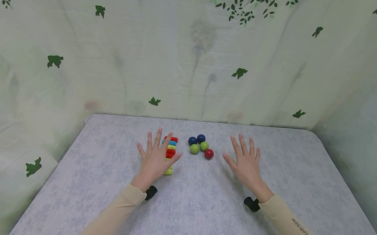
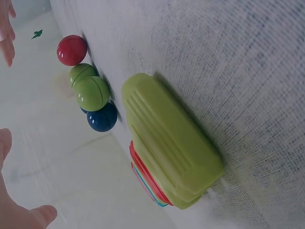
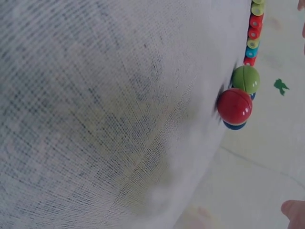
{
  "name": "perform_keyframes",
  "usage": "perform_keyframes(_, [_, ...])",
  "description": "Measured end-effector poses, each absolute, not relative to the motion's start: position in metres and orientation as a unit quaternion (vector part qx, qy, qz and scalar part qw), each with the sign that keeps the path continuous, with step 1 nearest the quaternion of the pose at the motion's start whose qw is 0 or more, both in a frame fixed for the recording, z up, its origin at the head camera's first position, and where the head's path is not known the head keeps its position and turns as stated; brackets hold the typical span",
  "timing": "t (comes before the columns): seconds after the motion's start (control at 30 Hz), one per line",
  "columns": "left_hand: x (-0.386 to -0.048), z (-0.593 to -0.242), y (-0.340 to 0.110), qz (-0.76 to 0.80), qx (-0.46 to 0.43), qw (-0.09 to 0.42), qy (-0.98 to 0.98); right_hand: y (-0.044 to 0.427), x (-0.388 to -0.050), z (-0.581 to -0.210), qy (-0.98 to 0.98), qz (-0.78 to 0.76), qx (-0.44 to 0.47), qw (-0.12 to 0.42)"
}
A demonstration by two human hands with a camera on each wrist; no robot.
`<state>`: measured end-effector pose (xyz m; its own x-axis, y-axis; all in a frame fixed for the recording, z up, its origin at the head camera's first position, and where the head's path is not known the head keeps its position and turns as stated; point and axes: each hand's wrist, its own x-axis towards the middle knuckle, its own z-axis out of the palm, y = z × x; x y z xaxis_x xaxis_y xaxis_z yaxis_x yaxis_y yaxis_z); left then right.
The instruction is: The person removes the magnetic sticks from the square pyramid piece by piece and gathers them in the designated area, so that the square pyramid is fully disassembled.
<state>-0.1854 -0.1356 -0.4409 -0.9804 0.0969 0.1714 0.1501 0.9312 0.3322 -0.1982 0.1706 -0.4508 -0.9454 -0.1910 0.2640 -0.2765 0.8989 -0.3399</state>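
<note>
Above the table, my left hand (image 1: pixel 154 161) is held flat with its fingers spread, partly covering a row of coloured plastic bars (image 1: pixel 170 152) in red, blue and yellow-green. In the left wrist view the nearest yellow-green bar (image 2: pixel 171 138) shows ridges on its end. To the right of the row lie several glossy balls: a red ball (image 1: pixel 209 154), two green balls (image 1: pixel 194 149) and two dark blue balls (image 1: pixel 201 138). My right hand (image 1: pixel 246 167), fingers also spread, hovers to the right of the red ball. Neither hand holds anything.
A grey mottled cloth covers the table (image 1: pixel 200 214). Behind it hangs a pale curtain (image 1: pixel 166 56) with leaf prints, continuing along both sides. Each wrist bears a black camera, such as the right one (image 1: pixel 251 204).
</note>
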Motion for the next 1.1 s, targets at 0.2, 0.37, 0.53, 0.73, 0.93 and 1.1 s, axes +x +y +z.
perform_keyframes(0.2, [-0.184,-0.443,-0.135,-0.171,-0.053,0.064,-0.982,0.168,-0.198,-0.452,-0.974,0.165,0.115,0.104])
perform_keyframes(0.37, [-0.184,-0.444,-0.135,-0.166,-0.048,0.057,-0.983,0.166,-0.199,-0.453,-0.978,0.149,0.111,0.094])
perform_keyframes(0.53, [-0.184,-0.445,-0.136,-0.165,-0.044,0.063,-0.983,0.164,-0.2,-0.455,-0.981,0.137,0.11,0.085])
perform_keyframes(0.73, [-0.185,-0.449,-0.139,-0.166,-0.044,0.071,-0.982,0.162,-0.2,-0.456,-0.979,0.139,0.116,0.092])
perform_keyframes(0.93, [-0.184,-0.453,-0.141,-0.164,-0.038,0.056,-0.984,0.161,-0.198,-0.456,-0.979,0.142,0.116,0.086])
perform_keyframes(1.1, [-0.184,-0.454,-0.14,-0.167,-0.036,0.046,-0.984,0.161,-0.197,-0.455,-0.978,0.151,0.115,0.082])
